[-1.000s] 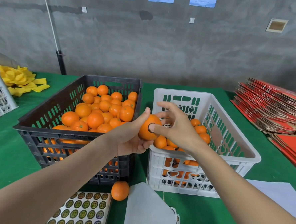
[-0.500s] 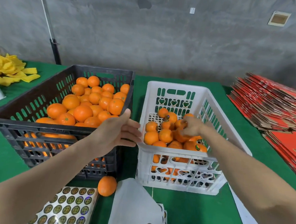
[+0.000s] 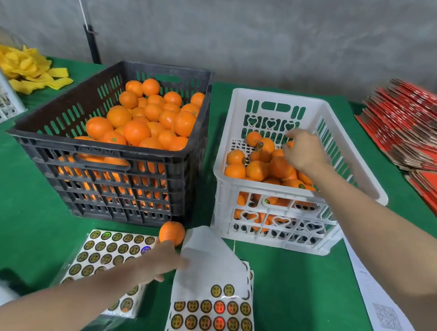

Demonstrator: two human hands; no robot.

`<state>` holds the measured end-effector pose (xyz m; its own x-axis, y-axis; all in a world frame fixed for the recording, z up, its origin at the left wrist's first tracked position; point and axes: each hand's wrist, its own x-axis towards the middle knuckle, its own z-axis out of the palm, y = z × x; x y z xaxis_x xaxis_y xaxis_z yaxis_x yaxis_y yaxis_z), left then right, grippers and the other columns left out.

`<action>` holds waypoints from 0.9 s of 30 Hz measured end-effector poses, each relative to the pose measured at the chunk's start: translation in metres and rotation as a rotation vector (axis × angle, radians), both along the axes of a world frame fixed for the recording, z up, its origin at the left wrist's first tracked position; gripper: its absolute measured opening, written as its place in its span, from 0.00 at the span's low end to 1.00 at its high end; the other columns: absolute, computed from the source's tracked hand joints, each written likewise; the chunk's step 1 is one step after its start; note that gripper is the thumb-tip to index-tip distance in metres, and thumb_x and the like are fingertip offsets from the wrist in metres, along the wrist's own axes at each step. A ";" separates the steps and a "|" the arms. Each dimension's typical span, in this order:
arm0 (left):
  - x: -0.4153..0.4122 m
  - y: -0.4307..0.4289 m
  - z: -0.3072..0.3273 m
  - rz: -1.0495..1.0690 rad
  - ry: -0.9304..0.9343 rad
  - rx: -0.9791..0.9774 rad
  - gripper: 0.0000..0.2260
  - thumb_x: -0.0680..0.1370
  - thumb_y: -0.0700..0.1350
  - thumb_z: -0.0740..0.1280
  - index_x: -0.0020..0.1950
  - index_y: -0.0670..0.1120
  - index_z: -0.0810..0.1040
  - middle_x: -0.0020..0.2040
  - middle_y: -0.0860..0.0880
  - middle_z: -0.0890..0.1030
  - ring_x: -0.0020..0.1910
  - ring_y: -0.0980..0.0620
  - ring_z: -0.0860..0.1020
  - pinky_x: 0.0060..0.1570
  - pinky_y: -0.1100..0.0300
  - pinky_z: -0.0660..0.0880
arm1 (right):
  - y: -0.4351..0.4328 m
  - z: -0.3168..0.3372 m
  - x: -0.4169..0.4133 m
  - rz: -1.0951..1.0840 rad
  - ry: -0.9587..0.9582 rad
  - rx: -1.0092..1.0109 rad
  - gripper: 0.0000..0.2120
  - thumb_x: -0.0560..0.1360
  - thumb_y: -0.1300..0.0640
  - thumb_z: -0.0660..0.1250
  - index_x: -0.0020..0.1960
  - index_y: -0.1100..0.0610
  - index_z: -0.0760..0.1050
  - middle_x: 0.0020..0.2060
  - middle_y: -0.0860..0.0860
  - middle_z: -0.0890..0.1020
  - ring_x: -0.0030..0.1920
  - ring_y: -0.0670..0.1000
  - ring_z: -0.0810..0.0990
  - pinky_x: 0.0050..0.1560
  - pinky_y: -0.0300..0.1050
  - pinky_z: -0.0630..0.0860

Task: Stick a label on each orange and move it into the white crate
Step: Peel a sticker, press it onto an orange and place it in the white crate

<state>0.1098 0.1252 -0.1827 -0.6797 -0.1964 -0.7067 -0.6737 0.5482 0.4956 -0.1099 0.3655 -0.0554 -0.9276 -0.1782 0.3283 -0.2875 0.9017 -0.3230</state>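
My right hand (image 3: 304,151) hangs inside the white crate (image 3: 275,96) over its labelled oranges (image 3: 256,170), fingers loose and gripping nothing I can make out through the blur. My left hand (image 3: 161,260) is low near the worktop's (image 3: 18,204) front edge between two label sheets (image 3: 210,315), fingers straight and holding nothing. A loose orange (image 3: 172,233) sits just beyond it, against the black crate (image 3: 108,192).

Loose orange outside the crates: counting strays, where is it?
Head view, lower centre: the loose orange sits on the green cloth by the black crate's near right corner, just beyond the left hand.
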 end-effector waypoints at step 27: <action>-0.001 0.006 0.006 0.478 0.069 0.980 0.14 0.75 0.38 0.61 0.61 0.39 0.74 0.47 0.36 0.83 0.48 0.35 0.80 0.47 0.42 0.78 | -0.034 -0.133 0.208 0.564 -0.263 -0.166 0.10 0.76 0.59 0.66 0.55 0.60 0.80 0.46 0.53 0.80 0.44 0.49 0.77 0.50 0.41 0.74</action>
<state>0.1090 0.1307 -0.1765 -0.7271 0.1762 -0.6635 -0.6659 -0.4162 0.6192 0.0981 0.3317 -0.1881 -0.7597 -0.6282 0.1678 -0.5948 0.5671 -0.5697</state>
